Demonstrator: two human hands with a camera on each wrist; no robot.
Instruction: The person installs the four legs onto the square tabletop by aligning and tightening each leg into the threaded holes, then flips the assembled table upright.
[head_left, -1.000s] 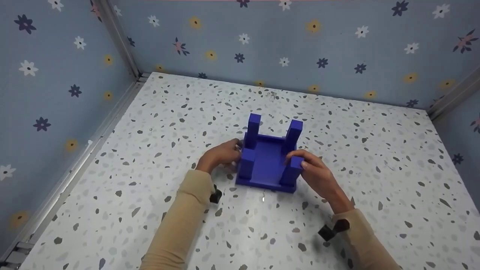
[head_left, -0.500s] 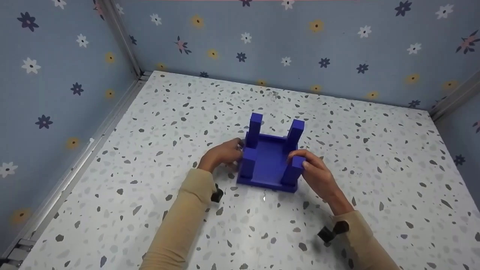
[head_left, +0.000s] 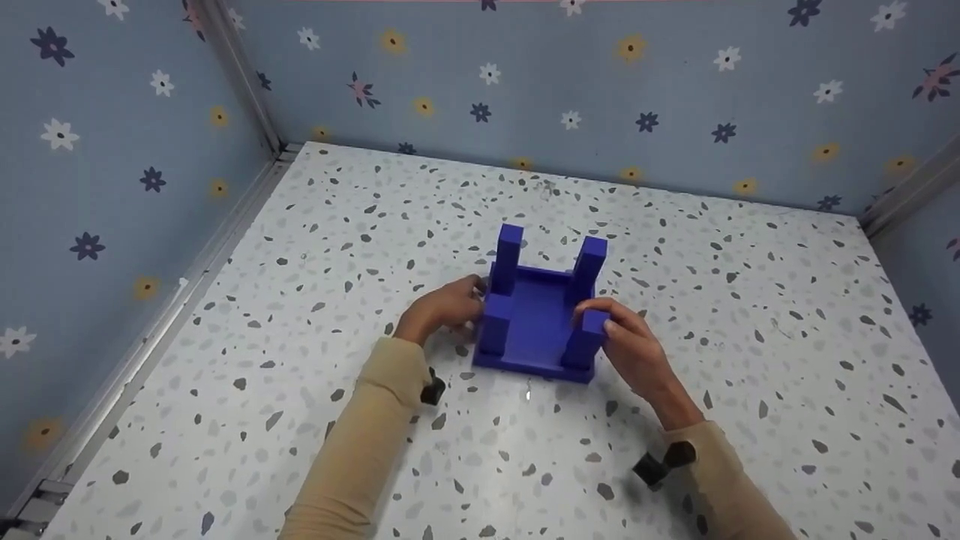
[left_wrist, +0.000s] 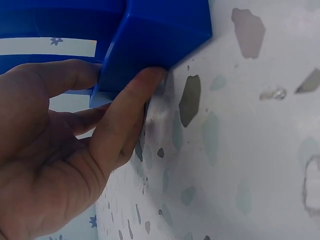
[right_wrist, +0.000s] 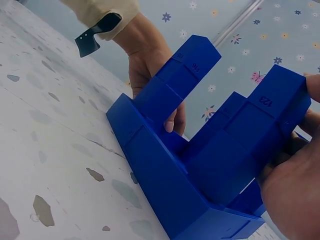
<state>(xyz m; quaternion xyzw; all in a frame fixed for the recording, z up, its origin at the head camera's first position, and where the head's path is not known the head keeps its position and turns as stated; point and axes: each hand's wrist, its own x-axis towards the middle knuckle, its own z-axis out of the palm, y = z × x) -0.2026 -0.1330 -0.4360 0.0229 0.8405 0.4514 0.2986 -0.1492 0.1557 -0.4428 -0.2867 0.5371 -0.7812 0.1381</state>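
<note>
A blue toy table (head_left: 534, 322) lies upside down on the speckled surface, its square legs pointing up. My left hand (head_left: 448, 302) is at its left side; in the left wrist view that hand's bent fingers (left_wrist: 122, 112) hold the low edge and corner of the table, close to the surface. My right hand (head_left: 636, 349) grips the near right leg (head_left: 587, 341), with the thumb on its outer side and a finger behind it. In the right wrist view, raised digits mark the legs, "123" on one leg (right_wrist: 267, 107). Part of the left fingers is hidden behind the table.
The speckled white tabletop (head_left: 360, 240) spreads around the toy table. Blue flower-print walls (head_left: 562, 75) stand at the back and both sides, with metal rails (head_left: 244, 82) at the corners. Black wrist mounts (head_left: 660, 465) sit on the tan sleeves.
Almost nothing differs. The toy table and both hands keep their places, and the whole view shifts only slightly with the head camera.
</note>
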